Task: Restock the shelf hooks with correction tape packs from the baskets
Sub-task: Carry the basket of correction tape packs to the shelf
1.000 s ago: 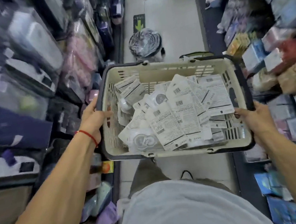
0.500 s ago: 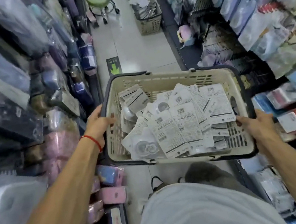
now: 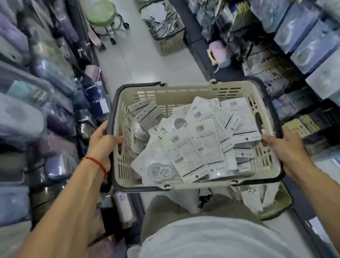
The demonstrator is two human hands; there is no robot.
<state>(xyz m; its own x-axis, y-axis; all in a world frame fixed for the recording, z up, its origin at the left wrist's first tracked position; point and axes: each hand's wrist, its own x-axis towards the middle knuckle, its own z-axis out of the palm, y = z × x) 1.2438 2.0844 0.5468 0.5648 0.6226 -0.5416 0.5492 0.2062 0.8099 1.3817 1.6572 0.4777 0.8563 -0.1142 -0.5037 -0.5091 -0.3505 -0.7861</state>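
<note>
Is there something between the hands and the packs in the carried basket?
Nothing visible covers the correction tape packs; they lie open in the beige basket. Only its walls separate them from the hands: the left hand grips the left rim and the right hand grips the right rim, so both are occupied.

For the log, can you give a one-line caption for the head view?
Both hands, left hand and right hand, grip a beige basket of correction tape packs in a shop aisle.
</note>
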